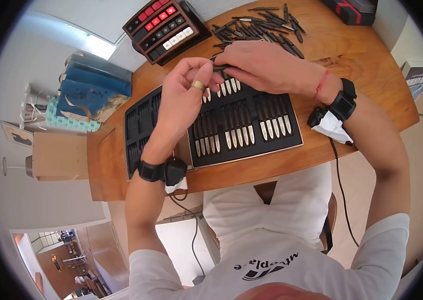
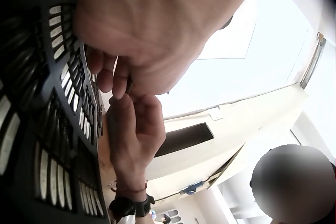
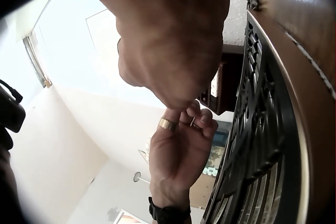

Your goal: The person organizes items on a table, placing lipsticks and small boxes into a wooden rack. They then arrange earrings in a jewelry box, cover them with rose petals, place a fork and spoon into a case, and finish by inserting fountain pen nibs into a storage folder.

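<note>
Both hands meet above a black case point(image 1: 296, 145) that holds rows of dark pieces with silver tips point(image 1: 234, 140). The left hand point(image 1: 184, 95), with a gold ring, pinches one end of a small dark piece point(image 1: 220, 67) between thumb and fingers. From the other side the right hand point(image 1: 266, 65) pinches the same piece. Only a short part of it shows; the fingers hide the rest. In the left wrist view the fingertips of the left hand point(image 2: 142, 40) and right hand point(image 2: 134, 140) come together beside the case. In the right wrist view the right hand point(image 3: 168, 50) covers the piece.
Behind the hands lies a loose pile of dark pieces point(image 1: 271, 27) on the wooden table point(image 1: 366, 65). A rack with red, black and white blocks point(image 1: 164, 30) stands at the back left, near a blue bag point(image 1: 89, 82). A dark box point(image 1: 354, 10) sits at the back right.
</note>
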Demonstrator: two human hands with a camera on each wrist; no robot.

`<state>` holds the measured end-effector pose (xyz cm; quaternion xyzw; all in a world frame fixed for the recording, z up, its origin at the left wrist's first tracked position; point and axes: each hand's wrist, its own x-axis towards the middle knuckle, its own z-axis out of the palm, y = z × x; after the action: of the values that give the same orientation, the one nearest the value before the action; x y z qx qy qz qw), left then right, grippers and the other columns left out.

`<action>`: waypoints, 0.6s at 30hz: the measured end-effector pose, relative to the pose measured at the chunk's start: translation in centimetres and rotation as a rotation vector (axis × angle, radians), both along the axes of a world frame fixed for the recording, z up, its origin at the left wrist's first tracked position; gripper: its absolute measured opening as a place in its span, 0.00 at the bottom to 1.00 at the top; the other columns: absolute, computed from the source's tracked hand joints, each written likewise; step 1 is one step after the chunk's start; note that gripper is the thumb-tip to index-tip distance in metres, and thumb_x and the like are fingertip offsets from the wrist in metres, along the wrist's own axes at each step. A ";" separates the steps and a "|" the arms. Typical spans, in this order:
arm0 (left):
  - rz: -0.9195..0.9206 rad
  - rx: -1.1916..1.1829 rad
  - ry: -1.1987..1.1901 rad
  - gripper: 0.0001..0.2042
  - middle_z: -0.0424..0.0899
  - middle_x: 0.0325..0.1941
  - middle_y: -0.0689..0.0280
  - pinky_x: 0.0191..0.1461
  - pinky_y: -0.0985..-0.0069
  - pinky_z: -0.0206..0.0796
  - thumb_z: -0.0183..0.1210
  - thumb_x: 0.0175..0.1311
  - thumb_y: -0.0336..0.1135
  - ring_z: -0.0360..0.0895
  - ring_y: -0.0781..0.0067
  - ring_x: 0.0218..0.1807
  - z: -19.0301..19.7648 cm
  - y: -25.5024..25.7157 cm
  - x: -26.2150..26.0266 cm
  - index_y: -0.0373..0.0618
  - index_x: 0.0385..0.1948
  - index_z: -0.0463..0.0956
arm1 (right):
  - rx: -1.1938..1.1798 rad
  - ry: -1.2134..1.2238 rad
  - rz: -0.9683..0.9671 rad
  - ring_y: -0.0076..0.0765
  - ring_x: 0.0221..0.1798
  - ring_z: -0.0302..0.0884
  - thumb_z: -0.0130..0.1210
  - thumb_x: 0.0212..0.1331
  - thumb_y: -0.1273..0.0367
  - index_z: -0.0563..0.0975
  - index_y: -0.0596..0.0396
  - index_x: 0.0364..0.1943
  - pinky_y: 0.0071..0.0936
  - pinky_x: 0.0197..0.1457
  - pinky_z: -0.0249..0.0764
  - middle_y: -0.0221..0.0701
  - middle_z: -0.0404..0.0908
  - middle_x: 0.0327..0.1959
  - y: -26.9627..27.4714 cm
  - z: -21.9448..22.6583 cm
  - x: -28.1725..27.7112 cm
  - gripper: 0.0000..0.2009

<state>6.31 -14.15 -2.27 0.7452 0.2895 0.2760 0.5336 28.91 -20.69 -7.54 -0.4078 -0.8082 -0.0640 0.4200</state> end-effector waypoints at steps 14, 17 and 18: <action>0.167 0.748 0.852 0.15 0.85 0.35 0.41 0.45 0.43 0.72 0.51 0.83 0.40 0.82 0.29 0.42 -0.2 -4.5 -7.8 0.38 0.36 0.78 | -0.109 0.441 -0.368 0.42 0.37 0.86 0.58 0.77 0.67 0.81 0.55 0.56 0.35 0.47 0.80 0.40 0.88 0.37 0.6 1.5 3.9 0.11; 0.228 0.771 1.018 0.16 0.85 0.32 0.41 0.44 0.41 0.73 0.50 0.83 0.41 0.82 0.29 0.39 -0.6 -4.9 -7.7 0.38 0.36 0.79 | -0.024 0.574 -0.406 0.51 0.40 0.87 0.57 0.76 0.69 0.78 0.62 0.53 0.42 0.43 0.79 0.50 0.86 0.38 0.1 2.3 4.0 0.11; 0.193 0.782 1.018 0.17 0.85 0.31 0.41 0.43 0.40 0.74 0.49 0.83 0.41 0.82 0.29 0.38 -1.1 -4.4 -8.1 0.38 0.36 0.78 | -0.024 0.554 -0.408 0.51 0.40 0.87 0.57 0.76 0.69 0.78 0.62 0.53 0.42 0.43 0.79 0.50 0.86 0.38 0.1 2.5 4.1 0.11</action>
<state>-1.80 -18.58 -3.35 0.8927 0.4501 0.0201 -0.0080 33.00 -20.63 -5.00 -0.5678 -0.5659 -0.0241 0.5973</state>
